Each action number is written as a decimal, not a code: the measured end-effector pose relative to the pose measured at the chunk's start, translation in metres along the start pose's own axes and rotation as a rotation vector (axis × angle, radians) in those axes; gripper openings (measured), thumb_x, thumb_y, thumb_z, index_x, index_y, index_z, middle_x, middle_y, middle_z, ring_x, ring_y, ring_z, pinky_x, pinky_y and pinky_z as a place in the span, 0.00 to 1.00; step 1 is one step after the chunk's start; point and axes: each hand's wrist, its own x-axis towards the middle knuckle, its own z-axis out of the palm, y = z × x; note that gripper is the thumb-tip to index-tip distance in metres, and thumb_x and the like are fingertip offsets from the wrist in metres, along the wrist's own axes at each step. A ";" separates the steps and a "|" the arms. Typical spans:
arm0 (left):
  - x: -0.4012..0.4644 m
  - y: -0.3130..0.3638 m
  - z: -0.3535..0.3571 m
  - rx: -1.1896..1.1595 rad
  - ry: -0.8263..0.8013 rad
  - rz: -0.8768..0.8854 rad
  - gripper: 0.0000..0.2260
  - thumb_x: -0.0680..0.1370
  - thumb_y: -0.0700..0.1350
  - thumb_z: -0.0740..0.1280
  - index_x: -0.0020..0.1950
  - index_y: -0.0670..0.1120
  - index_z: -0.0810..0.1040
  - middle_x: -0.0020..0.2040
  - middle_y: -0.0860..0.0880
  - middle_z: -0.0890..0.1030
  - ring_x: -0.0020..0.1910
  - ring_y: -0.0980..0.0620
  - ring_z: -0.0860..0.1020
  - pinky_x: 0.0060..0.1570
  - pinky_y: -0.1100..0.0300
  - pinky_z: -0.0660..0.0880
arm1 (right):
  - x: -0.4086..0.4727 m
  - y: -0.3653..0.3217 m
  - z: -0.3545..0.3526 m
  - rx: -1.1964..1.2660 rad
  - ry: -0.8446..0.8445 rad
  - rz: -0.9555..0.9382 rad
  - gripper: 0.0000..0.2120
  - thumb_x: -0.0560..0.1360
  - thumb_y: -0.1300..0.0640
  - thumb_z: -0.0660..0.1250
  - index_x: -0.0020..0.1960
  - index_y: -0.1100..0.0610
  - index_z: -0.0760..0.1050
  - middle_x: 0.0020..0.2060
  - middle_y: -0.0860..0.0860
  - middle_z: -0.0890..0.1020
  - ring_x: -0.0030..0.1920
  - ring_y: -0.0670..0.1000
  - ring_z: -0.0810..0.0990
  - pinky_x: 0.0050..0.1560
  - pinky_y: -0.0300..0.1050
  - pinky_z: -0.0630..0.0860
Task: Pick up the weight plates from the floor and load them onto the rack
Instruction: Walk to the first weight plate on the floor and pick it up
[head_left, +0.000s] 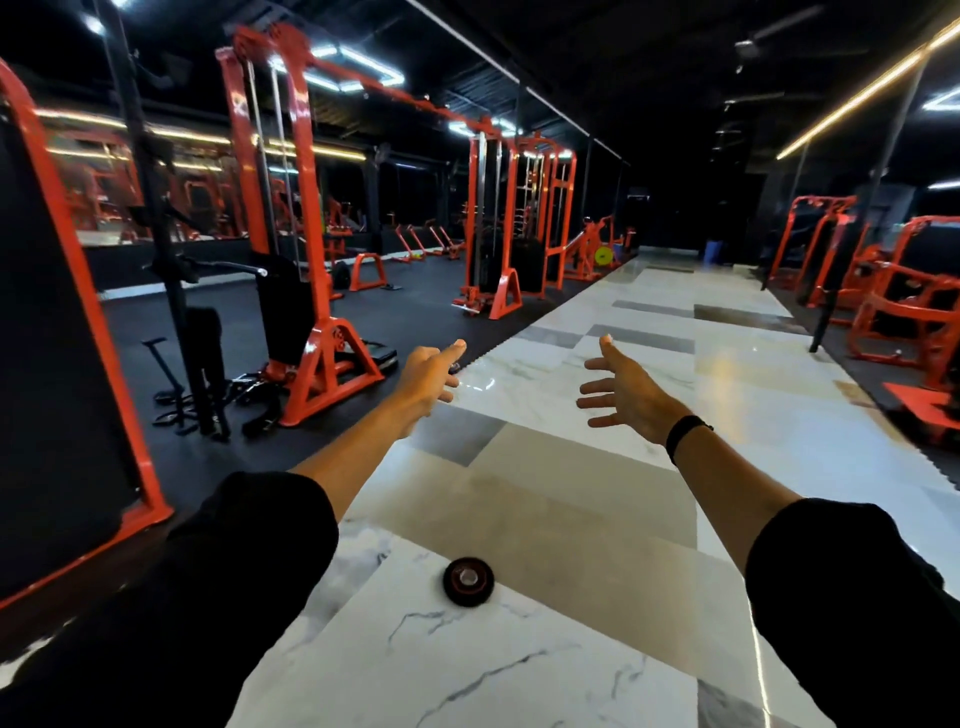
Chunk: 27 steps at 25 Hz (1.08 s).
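Note:
A small black weight plate (468, 581) with a red ring round its metal hub lies flat on the marble floor, low in the view between my two forearms. My left hand (430, 375) is stretched forward at chest height, fingers relaxed, holding nothing. My right hand (621, 391) is also stretched out, its fingers spread and empty, with a black band on the wrist. Both hands are well above and beyond the plate. No plate rack can be made out for certain.
An orange cable machine (291, 249) stands on black rubber matting to the left, with handles and straps (208, 400) at its base. More orange machines (514, 223) line the far left and right (893, 301). A yellow plate (603, 255) shows far back. The marble walkway (675, 374) runs ahead.

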 end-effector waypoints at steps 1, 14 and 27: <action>0.015 0.009 -0.004 -0.023 0.008 0.015 0.14 0.80 0.61 0.60 0.44 0.51 0.70 0.51 0.42 0.80 0.45 0.46 0.77 0.39 0.55 0.68 | 0.020 -0.008 0.003 0.008 0.001 -0.021 0.36 0.77 0.31 0.50 0.72 0.57 0.65 0.65 0.63 0.73 0.61 0.62 0.77 0.62 0.64 0.74; 0.236 0.007 -0.092 0.013 0.044 0.144 0.24 0.79 0.62 0.59 0.67 0.47 0.70 0.55 0.42 0.81 0.52 0.43 0.81 0.57 0.41 0.73 | 0.241 -0.080 0.100 -0.080 -0.019 -0.097 0.36 0.78 0.32 0.46 0.73 0.56 0.64 0.67 0.63 0.72 0.62 0.62 0.76 0.63 0.63 0.74; 0.430 -0.033 -0.136 -0.030 -0.025 0.165 0.26 0.80 0.60 0.61 0.71 0.44 0.66 0.56 0.43 0.80 0.52 0.47 0.80 0.36 0.61 0.69 | 0.419 -0.109 0.152 -0.156 0.086 -0.110 0.35 0.78 0.33 0.46 0.70 0.57 0.68 0.64 0.62 0.74 0.59 0.60 0.78 0.60 0.61 0.76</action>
